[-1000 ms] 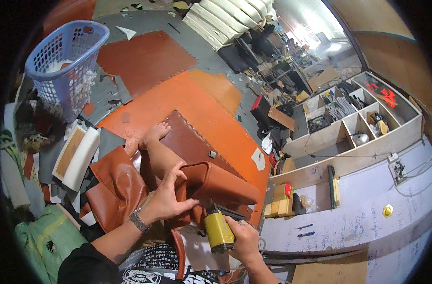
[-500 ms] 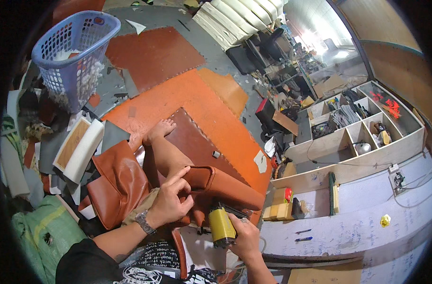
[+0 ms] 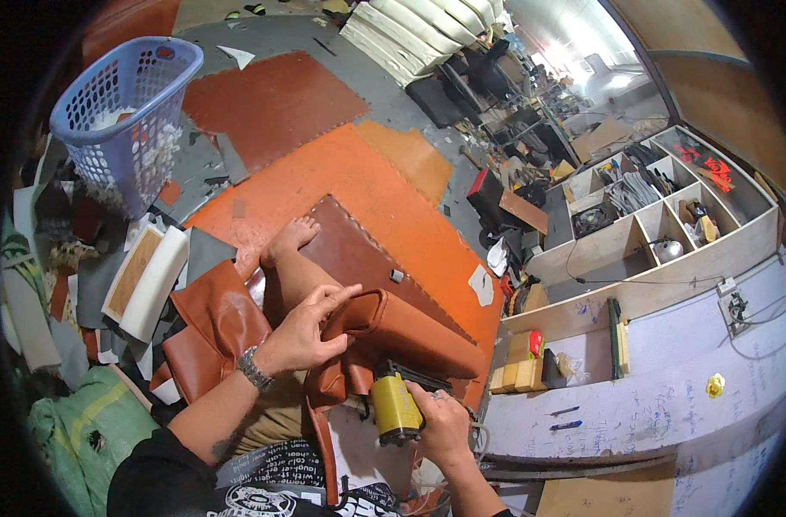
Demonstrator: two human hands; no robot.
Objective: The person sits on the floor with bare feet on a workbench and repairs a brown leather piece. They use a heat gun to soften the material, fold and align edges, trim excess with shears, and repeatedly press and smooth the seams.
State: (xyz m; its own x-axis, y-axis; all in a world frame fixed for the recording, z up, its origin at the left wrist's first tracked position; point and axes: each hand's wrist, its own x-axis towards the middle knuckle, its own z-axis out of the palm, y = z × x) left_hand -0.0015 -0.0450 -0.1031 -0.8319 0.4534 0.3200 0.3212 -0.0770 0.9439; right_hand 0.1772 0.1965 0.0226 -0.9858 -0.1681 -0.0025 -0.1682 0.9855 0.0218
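Note:
A long piece covered in brown leather point(image 3: 427, 332) lies across my lap, its folded end toward my left hand. My left hand point(image 3: 307, 332) is at that end, fingers stretched along the upper edge and thumb lower down, holding it. In my right hand point(image 3: 445, 422) is a yellow staple gun point(image 3: 396, 409), gripped by its handle. The gun's dark nose rests close to the underside of the leather piece; whether it touches cannot be made out. Loose brown leather point(image 3: 221, 323) hangs in folds left of my left hand. My bare leg stretches out beyond the piece.
Orange and brown leather sheets point(image 3: 277, 99) cover the floor ahead. A blue laundry basket point(image 3: 139, 112) with white stuffing stands far left, near a white padded piece point(image 3: 156, 284). On the right are a compartmented wooden box point(image 3: 634, 284) and a white written-on board point(image 3: 651, 414). A green sack point(image 3: 91, 431) lies lower left.
My left hand has shifted slightly up and its fingers have straightened along the leather edge. The leather piece has tilted a little. The staple gun has moved slightly left, still in my right hand.

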